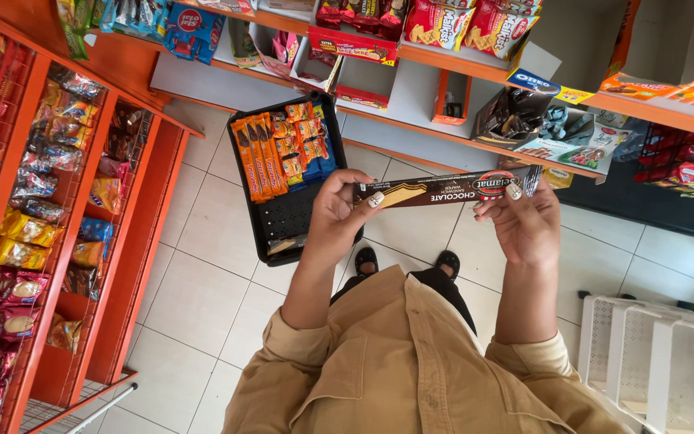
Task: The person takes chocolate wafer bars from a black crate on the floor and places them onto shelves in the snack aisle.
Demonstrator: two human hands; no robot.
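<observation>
I hold a long dark brown wafer packet (443, 188) level in front of me, one end in each hand. My left hand (337, 215) grips its left end, thumb on top. My right hand (526, 217) pinches the crimped right end. Beyond my left hand, a black perforated crate (291, 215) sits on the tiled floor with orange snack packets (260, 157) and smaller orange and blue packs inside.
Orange shelves (58, 241) full of snack bags stand on the left. Grey and orange shelves (411, 96) with biscuit boxes run across the far side. A white plastic crate (652, 362) rests at the lower right. My feet show on the tiles below the packet.
</observation>
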